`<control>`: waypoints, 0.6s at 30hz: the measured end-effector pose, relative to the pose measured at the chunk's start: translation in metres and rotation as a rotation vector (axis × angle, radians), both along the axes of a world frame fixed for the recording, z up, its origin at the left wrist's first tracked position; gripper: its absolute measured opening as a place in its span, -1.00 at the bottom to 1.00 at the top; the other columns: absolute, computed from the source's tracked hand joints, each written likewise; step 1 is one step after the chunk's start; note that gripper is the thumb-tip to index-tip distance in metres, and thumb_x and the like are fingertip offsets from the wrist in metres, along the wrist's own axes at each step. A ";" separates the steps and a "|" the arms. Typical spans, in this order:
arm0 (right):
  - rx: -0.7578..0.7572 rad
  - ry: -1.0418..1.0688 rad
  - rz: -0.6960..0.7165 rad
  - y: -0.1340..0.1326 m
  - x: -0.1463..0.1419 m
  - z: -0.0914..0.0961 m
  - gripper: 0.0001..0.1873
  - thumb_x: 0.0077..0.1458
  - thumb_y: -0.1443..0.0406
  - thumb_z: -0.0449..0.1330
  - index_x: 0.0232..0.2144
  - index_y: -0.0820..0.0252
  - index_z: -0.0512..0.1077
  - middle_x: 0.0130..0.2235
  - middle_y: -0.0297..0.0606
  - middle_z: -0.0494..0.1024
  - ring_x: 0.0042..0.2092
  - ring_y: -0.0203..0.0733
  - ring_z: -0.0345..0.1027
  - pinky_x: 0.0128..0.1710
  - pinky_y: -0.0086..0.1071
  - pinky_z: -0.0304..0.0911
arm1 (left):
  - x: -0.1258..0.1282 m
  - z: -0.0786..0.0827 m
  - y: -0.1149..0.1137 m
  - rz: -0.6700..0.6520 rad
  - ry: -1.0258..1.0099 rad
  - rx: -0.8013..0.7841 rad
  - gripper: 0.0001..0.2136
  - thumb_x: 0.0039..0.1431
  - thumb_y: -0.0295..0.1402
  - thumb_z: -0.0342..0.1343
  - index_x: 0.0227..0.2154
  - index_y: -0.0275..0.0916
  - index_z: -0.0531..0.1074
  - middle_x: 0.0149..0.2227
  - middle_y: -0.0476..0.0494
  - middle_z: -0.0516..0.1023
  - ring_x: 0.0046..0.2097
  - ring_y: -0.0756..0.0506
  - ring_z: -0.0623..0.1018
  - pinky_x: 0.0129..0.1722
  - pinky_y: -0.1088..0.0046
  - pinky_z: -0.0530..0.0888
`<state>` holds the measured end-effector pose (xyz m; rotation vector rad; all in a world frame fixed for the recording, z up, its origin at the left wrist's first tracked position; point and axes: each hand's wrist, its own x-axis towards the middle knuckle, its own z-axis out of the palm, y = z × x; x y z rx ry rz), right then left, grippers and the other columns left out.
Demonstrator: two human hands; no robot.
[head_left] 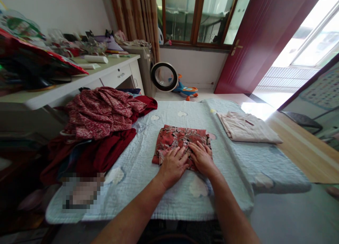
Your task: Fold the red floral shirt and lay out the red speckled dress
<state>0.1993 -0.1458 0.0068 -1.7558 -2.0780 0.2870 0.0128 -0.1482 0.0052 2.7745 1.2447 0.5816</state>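
A folded red floral shirt (172, 135) with a button on its front lies in the middle of the table, on a pale blue quilted cloth (148, 194). My left hand (173, 165) rests flat on the shirt's near left part, fingers stretched out. Beside it, my right hand (202, 157) lies flat on the near right part with its fingers spread. The two hands are close together, and both press on the fabric without gripping it. Parts of the shirt's near edge are hidden under them.
Rumpled red patterned clothes (103, 111) are heaped at the left. A folded beige garment (249, 127) lies at the right, near a wooden surface (304, 145). Behind stand a cluttered white desk (111, 74), a washing machine with its round door (164, 77) open, and a red door (243, 42).
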 end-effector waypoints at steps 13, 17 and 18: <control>-0.056 0.035 0.297 0.032 -0.007 0.026 -0.51 0.31 0.27 -0.08 0.26 0.04 0.21 0.33 -0.21 0.21 0.37 -0.15 -0.05 0.32 -0.03 -0.13 | -0.001 -0.003 -0.002 -0.035 -0.047 0.009 -0.58 0.27 -0.28 0.08 0.17 -0.16 0.31 0.25 -0.23 0.33 0.30 -0.22 0.25 0.28 0.08 0.18; -0.096 -0.039 0.359 0.050 -0.005 0.019 -0.53 0.33 0.21 -0.07 0.24 0.06 0.26 0.31 -0.19 0.25 0.37 -0.09 -0.04 0.32 0.01 -0.15 | -0.002 -0.002 -0.001 -0.041 -0.022 -0.013 -0.57 0.28 -0.26 0.07 0.19 -0.13 0.28 0.27 -0.20 0.31 0.29 -0.22 0.27 0.27 0.07 0.21; -0.093 -0.059 0.348 0.052 -0.004 0.017 -0.53 0.33 0.19 -0.06 0.23 0.06 0.27 0.31 -0.18 0.25 0.37 -0.07 -0.04 0.31 0.03 -0.15 | -0.002 -0.003 -0.001 -0.038 -0.013 -0.017 -0.57 0.29 -0.25 0.06 0.20 -0.12 0.27 0.28 -0.20 0.30 0.29 -0.22 0.27 0.26 0.06 0.21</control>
